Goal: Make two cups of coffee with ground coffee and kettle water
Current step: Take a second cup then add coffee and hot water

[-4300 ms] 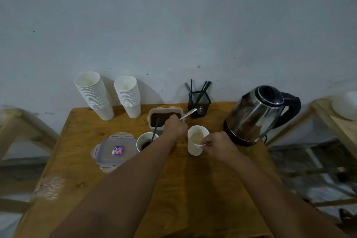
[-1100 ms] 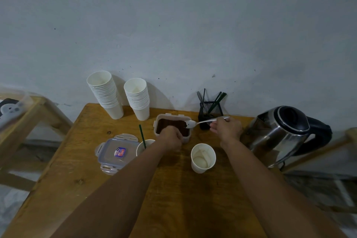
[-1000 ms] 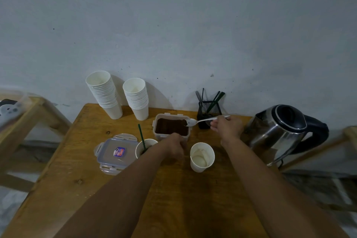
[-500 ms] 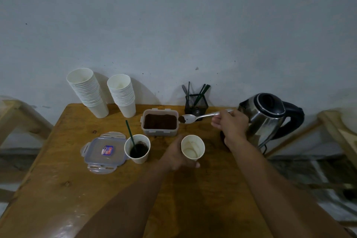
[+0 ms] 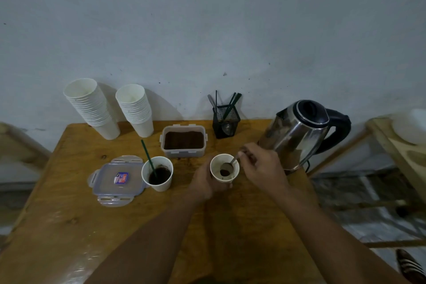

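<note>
Two hands share the job: left hand (image 5: 205, 181) grips the paper cup (image 5: 224, 168) steady while right hand (image 5: 260, 163) pinches a spoon (image 5: 228, 165), tipping in coffee.

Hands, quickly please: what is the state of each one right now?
Left hand: closed around the second paper cup, holding it.
Right hand: pinching the spoon, its bowl inside that cup.

A plain, makeshift coffee corner, not a fitted kitchen: a rough wooden surface (image 5: 69, 226) stands against a bare, scuffed wall (image 5: 207, 30). Stacks of paper cups (image 5: 92, 108) at 10 o'clock, a tub of ground coffee (image 5: 183, 140) at 12, and an electric kettle (image 5: 297, 134) at 2 suggest a workplace break spot.
</note>
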Demonstrator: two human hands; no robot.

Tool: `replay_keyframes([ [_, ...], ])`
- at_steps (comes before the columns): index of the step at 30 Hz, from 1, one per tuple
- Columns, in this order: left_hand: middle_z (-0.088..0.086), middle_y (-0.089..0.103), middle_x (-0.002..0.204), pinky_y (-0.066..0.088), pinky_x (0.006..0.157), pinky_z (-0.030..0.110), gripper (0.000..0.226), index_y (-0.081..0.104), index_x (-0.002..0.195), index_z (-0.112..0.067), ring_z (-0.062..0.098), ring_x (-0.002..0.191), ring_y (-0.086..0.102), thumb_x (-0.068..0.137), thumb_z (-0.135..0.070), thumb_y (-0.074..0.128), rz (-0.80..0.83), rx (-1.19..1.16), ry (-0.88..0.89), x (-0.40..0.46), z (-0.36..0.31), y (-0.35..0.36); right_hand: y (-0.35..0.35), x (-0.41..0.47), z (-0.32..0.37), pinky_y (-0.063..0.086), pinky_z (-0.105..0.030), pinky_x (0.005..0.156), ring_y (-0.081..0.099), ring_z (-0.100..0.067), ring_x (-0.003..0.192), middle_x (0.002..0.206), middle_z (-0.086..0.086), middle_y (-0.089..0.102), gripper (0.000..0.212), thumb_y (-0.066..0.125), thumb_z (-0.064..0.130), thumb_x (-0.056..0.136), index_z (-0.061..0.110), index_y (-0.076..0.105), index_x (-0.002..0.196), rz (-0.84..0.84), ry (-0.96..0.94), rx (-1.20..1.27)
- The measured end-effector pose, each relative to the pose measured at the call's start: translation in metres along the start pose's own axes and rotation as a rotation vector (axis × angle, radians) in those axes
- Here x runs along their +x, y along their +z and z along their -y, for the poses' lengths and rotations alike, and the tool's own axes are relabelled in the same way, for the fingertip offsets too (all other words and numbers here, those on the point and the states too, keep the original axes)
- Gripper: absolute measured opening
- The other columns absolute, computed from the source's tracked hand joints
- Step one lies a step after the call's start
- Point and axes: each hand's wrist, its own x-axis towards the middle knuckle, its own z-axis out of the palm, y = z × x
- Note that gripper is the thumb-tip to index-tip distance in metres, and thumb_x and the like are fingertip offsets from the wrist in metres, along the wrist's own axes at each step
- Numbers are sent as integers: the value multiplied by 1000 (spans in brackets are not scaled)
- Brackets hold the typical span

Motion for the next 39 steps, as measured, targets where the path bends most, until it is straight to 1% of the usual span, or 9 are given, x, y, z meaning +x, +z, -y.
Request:
replay_keyframes([
  [5,-1,60,126,48,97,31,81,50,129,-21,15,114,55,59,-13,90,-24,87,33,1,3,1,11,-9,-10,52,-28,54,61,-7,62,78,1,70,12,60,18,95,11,69,99,91,-132,-45],
  [14,-3,58,128,47,101,35,84,48,132,-22,15,119,52,59,-14,90,-34,81,-3,2,4,-1,0,0,-7,51,-24,52,62,-8,61,74,1,68,8,61,14,95,10,67,98,4,-122,3],
  [20,-9,55,124,44,98,30,85,47,132,-24,12,118,50,59,-13,90,-86,47,-75,2,5,-7,-16,34,14,57,-24,64,69,-11,69,77,1,69,4,59,12,96,12,63,95,-247,207,299],
  [23,-5,55,131,45,100,33,86,46,135,-22,14,121,50,60,-15,90,-91,82,-55,0,2,-12,-5,59,22,57,-18,62,71,-2,69,83,4,71,5,59,18,97,15,63,97,-312,386,360],
  [28,-6,58,129,48,100,39,84,49,129,-27,15,119,54,57,-17,91,-103,96,-54,-2,2,-13,44,84,20,62,-31,67,73,-7,67,83,0,74,8,61,16,96,15,62,88,-177,525,374],
  [32,-7,60,127,50,98,39,87,50,131,-27,13,116,56,54,-24,90,-116,100,-22,-3,5,-14,69,89,16,53,-22,58,72,-11,66,84,-5,74,16,60,14,96,18,62,80,-36,579,291],
  [34,-8,60,127,50,99,38,88,49,133,-26,13,118,55,55,-23,90,-116,97,-16,-2,5,-13,74,93,11,56,-27,62,73,-14,68,89,-7,74,21,57,12,97,20,61,77,36,635,304],
  [37,-7,59,128,48,100,39,86,48,132,-26,13,118,54,57,-21,90,-114,99,-7,-1,5,-12,71,100,7,56,-29,66,71,-16,78,106,-5,72,22,49,5,99,10,67,109,139,729,443],
  [39,-8,57,127,48,99,34,84,47,132,-27,12,118,52,59,-18,89,-112,102,-1,-1,5,-12,62,104,7,53,-24,67,67,-15,87,125,-6,65,38,45,-2,99,7,54,134,211,774,587],
])
